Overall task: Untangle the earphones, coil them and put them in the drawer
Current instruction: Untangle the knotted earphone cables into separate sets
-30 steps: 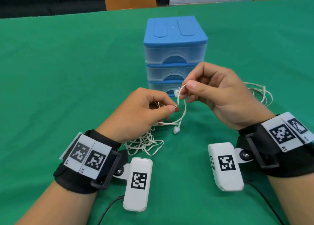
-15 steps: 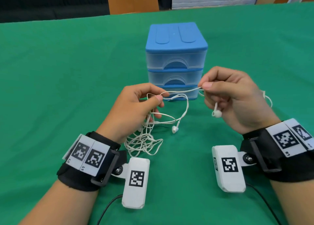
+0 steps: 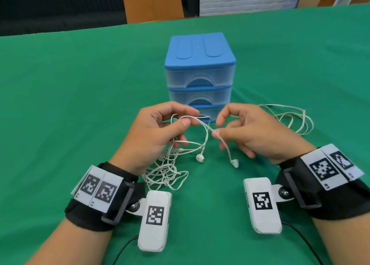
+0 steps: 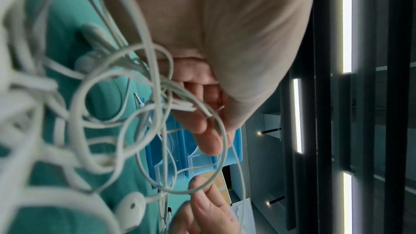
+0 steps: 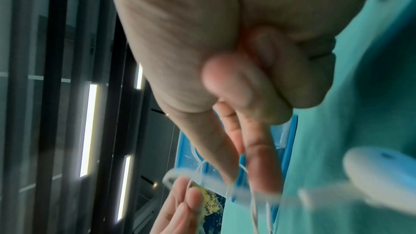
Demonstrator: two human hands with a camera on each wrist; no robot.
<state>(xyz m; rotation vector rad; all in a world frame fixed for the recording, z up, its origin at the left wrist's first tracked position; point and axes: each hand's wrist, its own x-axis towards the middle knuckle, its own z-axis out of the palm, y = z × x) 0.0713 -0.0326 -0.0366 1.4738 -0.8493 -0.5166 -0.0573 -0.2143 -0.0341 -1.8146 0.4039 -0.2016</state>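
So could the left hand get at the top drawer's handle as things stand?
Probably not at once. The way to the top drawer looks free across the green cloth, but the left hand pinches the tangled earphones, so its grip is taken until it lets go.

Bottom drawer [image 3: 202,113] of the blue drawer unit [image 3: 199,64]: front largely hidden behind both hands. Earphone cable [image 3: 166,172]: strands beneath the left hand [image 3: 152,136] concealed; in the left wrist view the nearest loops [image 4: 33,131] were blurred and cut off by the left edge. Earbud [image 5: 380,172] in the right wrist view: blurred, cropped at the right edge. Right hand [image 5: 225,60]: fingertips smeared by blur, grip on the cable unclear there. Both forearms: cut off at the head view's bottom edge.
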